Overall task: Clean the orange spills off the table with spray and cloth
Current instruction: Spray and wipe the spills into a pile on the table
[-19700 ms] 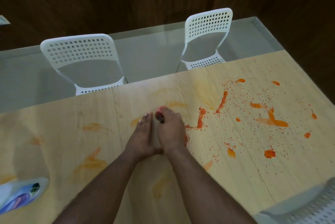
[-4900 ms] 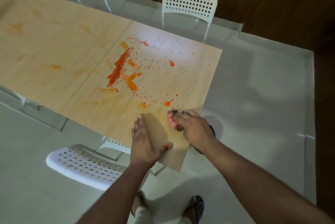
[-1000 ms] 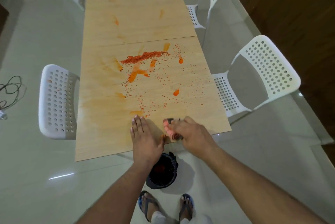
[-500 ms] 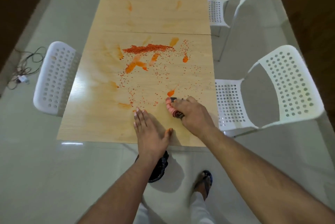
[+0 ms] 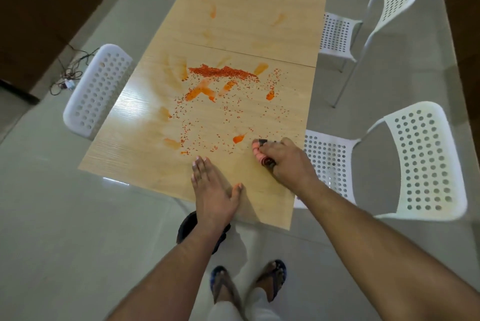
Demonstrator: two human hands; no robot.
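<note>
Risk: right hand (image 5: 288, 162), gripping pink cloth (image 5: 261, 156) beside flat left hand (image 5: 214, 191), may smear orange spills (image 5: 223, 72) across counter (image 5: 145, 123).

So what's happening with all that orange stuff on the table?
A person is standing at the end of the wooden table, cleaning up. Their right hand grips a rolled-up pink cloth pressed on the tabletop, next to an orange blob. Their left hand rests flat near the table's edge. Lots of orange crumbs and smears are farther up, not cleaned yet. A dark bin sits on the floor just below the edge.
</note>
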